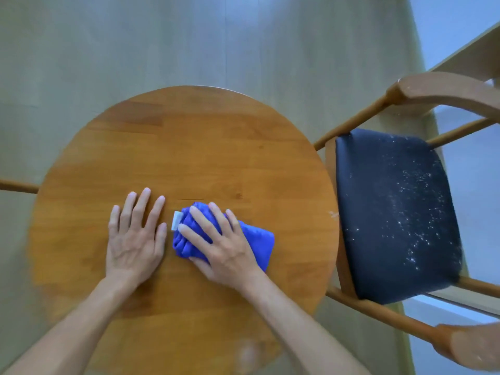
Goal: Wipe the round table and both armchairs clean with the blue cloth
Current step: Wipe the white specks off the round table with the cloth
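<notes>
step: wipe desk (189, 136) | right hand (219, 239) flat, fingers spread on cloth (259, 239) | left hand (135, 234) flat, empty, bracing | tip: press evenly, overlap strokes to rim

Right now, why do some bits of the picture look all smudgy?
Head view: the round table smears along its left and near rim, motion blur; the blue cloth and both hands stay sharper; the wide lens bends the armchair at the edge.
</notes>
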The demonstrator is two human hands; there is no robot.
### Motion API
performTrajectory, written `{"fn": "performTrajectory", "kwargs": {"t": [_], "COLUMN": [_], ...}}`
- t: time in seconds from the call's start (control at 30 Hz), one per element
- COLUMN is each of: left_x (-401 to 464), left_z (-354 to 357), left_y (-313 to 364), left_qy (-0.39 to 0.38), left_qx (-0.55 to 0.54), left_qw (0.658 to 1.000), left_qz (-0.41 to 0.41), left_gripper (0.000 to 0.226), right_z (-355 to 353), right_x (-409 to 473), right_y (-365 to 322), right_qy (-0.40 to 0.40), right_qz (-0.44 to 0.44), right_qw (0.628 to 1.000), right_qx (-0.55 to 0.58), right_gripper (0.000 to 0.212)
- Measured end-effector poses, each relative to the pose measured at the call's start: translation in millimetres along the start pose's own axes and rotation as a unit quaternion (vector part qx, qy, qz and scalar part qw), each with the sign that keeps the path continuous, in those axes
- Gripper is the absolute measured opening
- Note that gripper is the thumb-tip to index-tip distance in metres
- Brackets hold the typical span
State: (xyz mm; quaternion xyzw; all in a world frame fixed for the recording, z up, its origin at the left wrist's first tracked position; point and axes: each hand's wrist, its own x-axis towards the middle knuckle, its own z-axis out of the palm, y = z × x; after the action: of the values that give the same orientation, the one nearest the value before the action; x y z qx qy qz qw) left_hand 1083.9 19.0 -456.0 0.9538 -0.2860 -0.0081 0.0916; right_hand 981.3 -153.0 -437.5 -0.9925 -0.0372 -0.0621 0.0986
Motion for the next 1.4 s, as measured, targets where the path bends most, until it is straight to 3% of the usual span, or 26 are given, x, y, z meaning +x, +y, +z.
{"fn": "performTrajectory", "kwargs": {"t": [0.1, 0.17, 0.23, 0.33, 0.37, 0.47, 0.63, 0.7, 0.8, 0.87, 0.93, 0.97, 1.03, 1.1, 1.17, 1.2, 1.3, 1.4], "left_x": [0.7, 1.2, 1.5, 1.5, 1.7, 2.7, 3.8, 3.9, 16.6, 23.0, 21.6, 19.7, 16.8, 14.4, 16.4, 17.1, 15.9, 15.1], "left_z": [1.0, 1.7, 1.1, 0.3, -0.4, -1.3, -5.2, -6.8, -13.7, -16.4, -14.4, -12.6, -6.7, -4.7, -4.9, -4.6, -3.3, -1.0], "left_y": [-2.1, 0.1, 1.3, 0.4, 0.5, 1.3, 2.5, 3.6, -8.4, -24.9, -39.4, -43.5, -45.6, -44.8, -46.0, -46.4, -46.6, -49.0], "left_qy": [0.010, 0.005, -0.005, -0.003, -0.003, -0.004, -0.020, -0.019, -0.003, 0.006, -0.005, -0.010, -0.015, -0.028, -0.036, -0.039, -0.039, -0.045], "left_qx": [0.000, 0.000, -0.001, 0.004, 0.005, 0.012, 0.022, 0.017, -0.003, -0.013, -0.004, -0.001, 0.000, 0.001, 0.000, -0.001, -0.010, -0.018], "left_qw": [1.000, 1.000, 1.000, 1.000, 1.000, 1.000, 0.999, 0.999, 1.000, 0.999, 0.997, 0.997, 0.996, 0.996, 0.996, 0.996, 0.997, 0.996], "left_qz": [0.005, -0.003, -0.011, -0.014, -0.015, -0.018, -0.018, -0.019, 0.008, 0.041, 0.073, 0.081, 0.082, 0.080, 0.077, 0.077, 0.071, 0.070], "left_gripper": [0.054, 0.056, 0.057, 0.058, 0.058, 0.057, 0.056, 0.055, 0.049, 0.045, 0.047, 0.049, 0.050, 0.050, 0.050, 0.050, 0.048, 0.048], "right_z": [-24.1, -44.2, -56.1, -58.9, -57.2, -48.9, -31.7, -23.4, -12.6, -5.4, -3.2, -2.4, -0.4, 3.1, 12.7, 19.0, 33.5, 35.0], "right_x": [-18.3, -39.8, -58.6, -68.3, -66.5, -49.0, 47.1, 101.8, 138.8, 128.9, 122.2, 127.9, 157.5, 202.6, 244.6, 258.8, 278.3, 269.3], "right_y": [81.9, 126.8, 159.8, 184.1, 182.5, 153.5, 105.6, 74.3, 25.5, 20.3, 42.2, 56.8, 83.1, 94.3, 78.2, 60.2, -18.9, -47.0], "right_qy": [0.018, 0.025, 0.044, 0.108, 0.119, 0.138, 0.138, 0.106, 0.019, -0.008, 0.007, 0.021, 0.040, 0.045, 0.050, 0.050, 0.040, -0.005], "right_qz": [0.169, 0.329, 0.502, 0.716, 0.725, 0.639, 0.518, 0.412, 0.151, -0.020, -0.086, -0.059, 0.133, 0.373, 0.449, 0.415, 0.200, -0.014], "right_qw": [0.984, 0.940, 0.863, 0.686, 0.674, 0.757, 0.844, 0.905, 0.986, 0.999, 0.996, 0.998, 0.988, 0.925, 0.892, 0.908, 0.979, 0.999], "right_qx": [-0.062, -0.087, -0.041, 0.076, 0.076, -0.011, -0.028, 0.017, 0.066, 0.046, 0.003, -0.018, -0.063, -0.053, -0.034, -0.035, 0.004, 0.049], "right_gripper": [0.054, 0.056, 0.055, 0.051, 0.049, 0.046, 0.044, 0.052, 0.060, 0.053, 0.046, 0.045, 0.049, 0.054, 0.056, 0.056, 0.053, 0.049]}}
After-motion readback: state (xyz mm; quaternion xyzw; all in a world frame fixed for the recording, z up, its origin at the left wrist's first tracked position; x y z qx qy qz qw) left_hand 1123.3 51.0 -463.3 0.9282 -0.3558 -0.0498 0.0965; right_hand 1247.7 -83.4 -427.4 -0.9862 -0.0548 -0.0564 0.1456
